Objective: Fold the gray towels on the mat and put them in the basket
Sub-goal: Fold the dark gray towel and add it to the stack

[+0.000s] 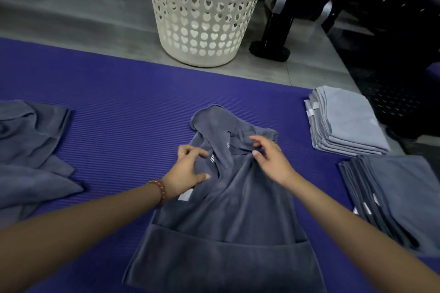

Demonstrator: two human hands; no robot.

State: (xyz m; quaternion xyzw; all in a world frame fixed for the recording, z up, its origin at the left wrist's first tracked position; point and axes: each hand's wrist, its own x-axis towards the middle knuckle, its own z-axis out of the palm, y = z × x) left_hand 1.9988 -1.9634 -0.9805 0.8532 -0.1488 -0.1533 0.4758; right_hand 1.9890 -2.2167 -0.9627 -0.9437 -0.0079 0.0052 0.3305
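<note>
Dark gray terry towel [226, 209], centre of the ribbed purple foam mat [119, 107]: near edge flat, far end rumpled into loose folds. Left grip [188, 171], with a beaded bracelet [158, 191] at the wrist, curls its fingers into the cloth beside a small white printed mark [212, 158]. Right grip [269, 157] pinches a raised fold at the far right of the rumple. Both are clamped on the towel, which rests on the mat.

Beyond the mat, on the gray floor [83, 14], stands the cream plastic laundry basket with heart-shaped holes [204, 19]; I cannot see inside it. Right of the towel are a stack of folded light gray towels [345, 123] and, nearer me, a stack of folded dark gray towels [392, 197]. At left lies a heap of unfolded gray towels [31, 150].

I read the step in hand as spreading the towel, ahead of the first fold. The next move, as I judge it, calls for finding the two far corners, drawing them apart until the far edge lies straight, then laying one edge onto the other. Basket loading seems some way off, with the heap waiting.
</note>
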